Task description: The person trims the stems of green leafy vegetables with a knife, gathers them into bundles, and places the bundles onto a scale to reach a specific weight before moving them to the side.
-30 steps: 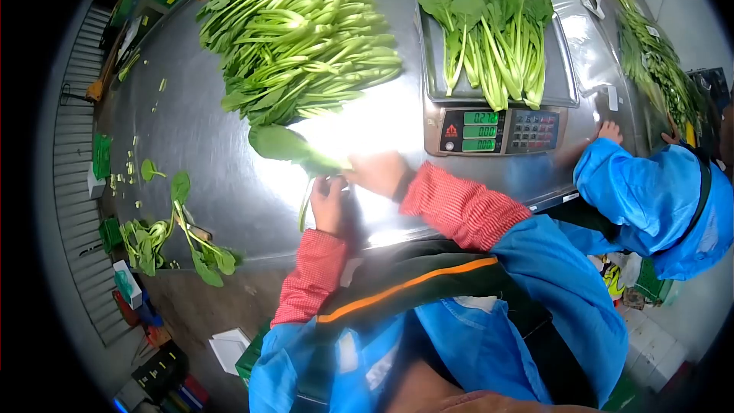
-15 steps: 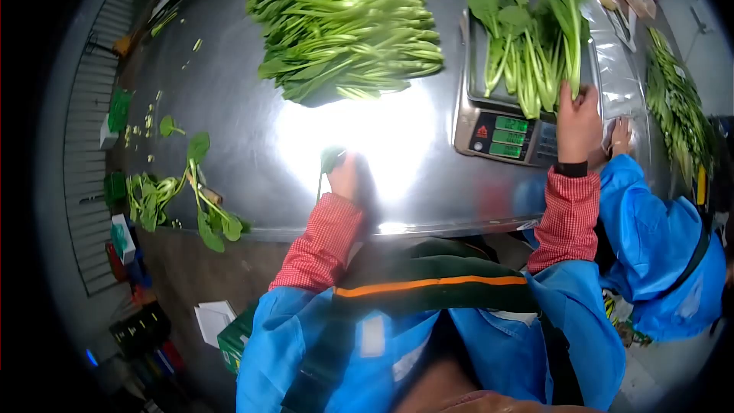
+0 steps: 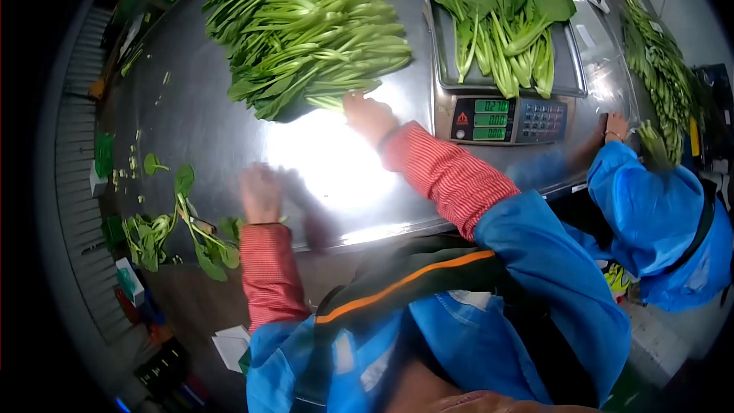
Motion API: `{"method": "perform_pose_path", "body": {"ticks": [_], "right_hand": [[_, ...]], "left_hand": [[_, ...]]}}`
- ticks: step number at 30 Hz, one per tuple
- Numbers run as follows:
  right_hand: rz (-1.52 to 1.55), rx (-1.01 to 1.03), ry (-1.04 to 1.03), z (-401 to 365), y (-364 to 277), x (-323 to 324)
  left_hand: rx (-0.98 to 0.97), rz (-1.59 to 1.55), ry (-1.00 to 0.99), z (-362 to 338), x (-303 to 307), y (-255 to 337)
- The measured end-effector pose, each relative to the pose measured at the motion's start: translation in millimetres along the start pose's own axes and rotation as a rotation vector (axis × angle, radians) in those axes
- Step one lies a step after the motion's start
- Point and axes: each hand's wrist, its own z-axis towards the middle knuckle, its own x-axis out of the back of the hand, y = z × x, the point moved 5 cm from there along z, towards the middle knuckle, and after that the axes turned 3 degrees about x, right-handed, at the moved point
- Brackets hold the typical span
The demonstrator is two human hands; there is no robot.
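Observation:
My right hand [image 3: 368,116] is at the near edge of a big heap of leafy greens [image 3: 306,30], its fingers closed around the pale stem end of a leafy green stalk [image 3: 327,102]. My left hand [image 3: 261,193] is over the steel table further left, smeared by motion, so its fingers cannot be made out. Beside its wrist lies a loose leaf [image 3: 231,227]. On the scale [image 3: 501,120], a metal tray [image 3: 567,80] holds a bunch of greens [image 3: 508,27], leaves away from me and stems toward me. The upper display seems to read 0.270.
Trimmed leaves [image 3: 149,239] and small scraps lie at the table's left edge. On the right, a co-worker's hand [image 3: 615,127] rests by clear plastic film [image 3: 600,50]. More greens [image 3: 659,69] are piled beyond it.
My right hand has let go of a stalk, now lying on the scale, and has moved left to the heap. My left hand has moved left; the leaf it held is no longer visible there.

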Motion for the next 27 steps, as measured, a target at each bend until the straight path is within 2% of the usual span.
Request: {"method": "perform_pose_path", "body": {"ticks": [2,3,5,6,7,8,10,11,13,14,16,18,20,22,25,27], "right_hand": [[-0.047,0.093,-0.022,3.9,-5.0,-19.6],[0.05,0.113,0.087,-5.1,-14.9,-5.3],[0.227,0.111,0.016,-25.0,-31.4,2.9],[0.37,0.049,-0.23,-35.6,-41.8,13.1],[0.43,0.037,-0.255,-51.1,-49.9,4.6],[0.317,0.117,-0.141,-66.3,-61.8,16.5],[0.366,0.079,-0.115,-88.1,-63.4,14.2],[0.387,0.081,-0.091,-92.8,-58.6,18.6],[0.433,0.082,-0.04,-100.2,-46.1,41.5],[0.387,0.093,0.067,-104.3,-35.9,57.9],[0.288,0.122,0.28,-106.2,-10.2,99.0],[0.202,-0.105,0.51,-109.9,18.0,162.3],[0.221,-0.348,0.62,-110.5,59.8,200.6],[0.09,-0.473,0.708,-104.9,93.8,229.9],[-0.293,-0.505,0.501,-102.1,124.2,229.2],[-0.24,-0.437,0.52,-116.5,118.4,218.5]], "left_hand": [[0.102,0.115,0.376,-10.4,-61.0,-59.1],[0.164,0.14,0.335,-11.8,-90.3,-81.6],[0.252,0.148,0.33,-15.0,-134.6,-113.7],[0.279,0.135,0.365,-16.1,-145.3,-121.0],[0.332,0.078,0.178,-15.0,-150.7,-126.4],[0.266,0.065,0.199,-13.9,-155.6,-132.7],[0.262,0.191,0.209,-16.4,-142.4,-135.2],[0.276,0.222,0.149,-23.0,-146.7,-135.0],[0.208,0.287,0.156,-34.2,-169.0,-135.4],[0.212,0.311,0.171,-40.9,-180.9,-136.5],[0.237,0.414,0.071,-44.6,-203.7,-139.5],[0.218,0.483,-0.015,-41.7,-218.8,-146.0],[0.156,0.576,-0.001,-39.9,-241.6,-149.5],[0.182,0.594,0.004,-38.5,-246.4,-159.4],[0.215,0.614,-0.024,-38.9,-250.0,-172.6],[0.219,0.597,-0.036,-38.5,-253.0,-178.2]]}}
